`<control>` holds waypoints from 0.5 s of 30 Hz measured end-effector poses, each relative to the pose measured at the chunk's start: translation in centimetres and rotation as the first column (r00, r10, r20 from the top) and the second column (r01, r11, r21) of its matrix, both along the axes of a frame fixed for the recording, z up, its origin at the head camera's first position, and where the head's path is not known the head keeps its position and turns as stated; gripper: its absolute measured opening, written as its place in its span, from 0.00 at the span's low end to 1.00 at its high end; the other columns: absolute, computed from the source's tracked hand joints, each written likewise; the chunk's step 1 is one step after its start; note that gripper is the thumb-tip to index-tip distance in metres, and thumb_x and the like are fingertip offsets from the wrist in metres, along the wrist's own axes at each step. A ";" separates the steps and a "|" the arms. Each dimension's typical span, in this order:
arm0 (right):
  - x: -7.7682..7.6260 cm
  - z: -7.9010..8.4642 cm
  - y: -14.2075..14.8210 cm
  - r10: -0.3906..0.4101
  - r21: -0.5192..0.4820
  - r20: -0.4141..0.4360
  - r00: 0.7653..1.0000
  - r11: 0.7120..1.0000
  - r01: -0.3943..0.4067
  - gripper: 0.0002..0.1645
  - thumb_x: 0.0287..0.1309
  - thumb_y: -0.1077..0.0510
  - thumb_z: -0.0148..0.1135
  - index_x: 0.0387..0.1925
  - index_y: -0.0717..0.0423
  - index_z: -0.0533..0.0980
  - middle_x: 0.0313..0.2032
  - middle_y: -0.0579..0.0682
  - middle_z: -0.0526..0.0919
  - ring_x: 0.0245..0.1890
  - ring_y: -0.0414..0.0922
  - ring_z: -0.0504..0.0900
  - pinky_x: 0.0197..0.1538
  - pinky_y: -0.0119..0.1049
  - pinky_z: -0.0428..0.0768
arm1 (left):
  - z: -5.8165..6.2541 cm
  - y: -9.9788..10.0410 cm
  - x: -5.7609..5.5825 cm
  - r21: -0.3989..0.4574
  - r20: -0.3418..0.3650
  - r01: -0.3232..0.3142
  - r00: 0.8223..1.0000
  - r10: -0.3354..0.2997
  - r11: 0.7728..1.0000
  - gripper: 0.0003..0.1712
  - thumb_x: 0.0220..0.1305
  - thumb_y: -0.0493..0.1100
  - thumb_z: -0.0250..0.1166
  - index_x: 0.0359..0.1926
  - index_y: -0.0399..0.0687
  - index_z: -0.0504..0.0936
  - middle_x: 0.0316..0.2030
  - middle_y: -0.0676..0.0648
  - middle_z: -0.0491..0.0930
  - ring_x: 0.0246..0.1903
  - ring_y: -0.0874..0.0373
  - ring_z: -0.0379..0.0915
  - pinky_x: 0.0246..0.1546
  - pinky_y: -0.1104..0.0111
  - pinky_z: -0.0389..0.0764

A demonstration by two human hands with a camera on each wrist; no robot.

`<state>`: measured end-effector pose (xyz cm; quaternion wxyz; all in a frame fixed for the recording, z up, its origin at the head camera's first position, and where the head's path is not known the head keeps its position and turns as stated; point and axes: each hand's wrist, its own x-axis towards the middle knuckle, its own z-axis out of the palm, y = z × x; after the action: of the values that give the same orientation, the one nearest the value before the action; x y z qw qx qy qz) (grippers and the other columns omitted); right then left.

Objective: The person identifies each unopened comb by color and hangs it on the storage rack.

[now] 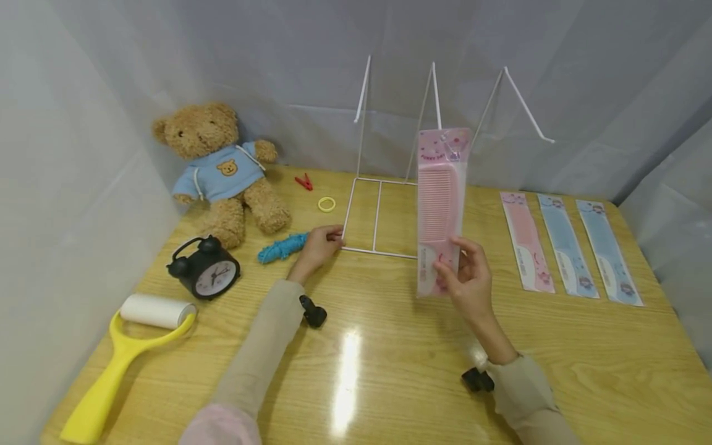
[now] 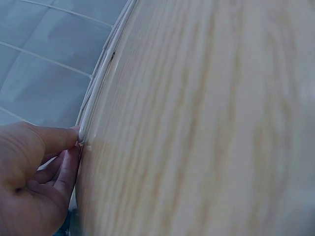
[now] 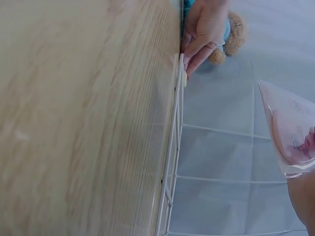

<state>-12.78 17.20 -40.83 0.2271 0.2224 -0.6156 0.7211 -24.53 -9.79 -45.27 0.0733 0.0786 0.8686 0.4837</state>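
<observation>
wooden table (image 1: 406,371), pink comb (image 1: 438,207) pinched low by right fingers (image 1: 471,248), left fingers (image 1: 328,235) pinching rack (image 1: 377,216)

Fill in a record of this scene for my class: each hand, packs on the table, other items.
Left hand: pinches the near left corner of the rack
Right hand: holds a pink comb upright, packaged
Packs lying right: another pink comb, two blue combs
Other items: bear, clock, roller, blue cord, red clip, yellow ring

Clock (image 1: 208,272) before teddy bear (image 1: 225,170); wire rack (image 1: 377,216) left of three combs (image 1: 567,245)
</observation>
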 end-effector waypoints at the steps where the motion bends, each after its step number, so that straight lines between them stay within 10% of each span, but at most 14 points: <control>1: 0.0 0.0 0.0 -0.001 0.000 0.004 1.000 1.000 0.001 0.29 0.54 0.69 0.65 0.53 0.76 0.63 0.46 0.44 0.76 0.36 0.35 0.79 0.27 0.22 0.79 | 0.0 0.0 0.0 0.002 0.001 0.000 1.000 0.000 1.000 0.23 0.65 0.31 0.58 0.61 0.29 0.71 0.52 0.33 0.77 0.51 0.44 0.75 0.51 0.60 0.77; 15: -0.1 0.0 -0.1 0.020 -0.017 -0.010 1.000 1.000 -0.020 0.25 0.54 0.75 0.61 0.54 0.72 0.66 0.49 0.45 0.75 0.43 0.38 0.79 0.34 0.23 0.81 | 0.0 0.1 0.0 0.010 -0.020 0.001 1.000 -0.001 1.000 0.23 0.64 0.30 0.58 0.60 0.27 0.71 0.51 0.31 0.77 0.50 0.42 0.75 0.51 0.60 0.77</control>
<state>-12.93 17.10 -40.87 0.2248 0.2302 -0.6059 0.7276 -24.51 -9.73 -45.22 0.0642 0.0841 0.8670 0.4870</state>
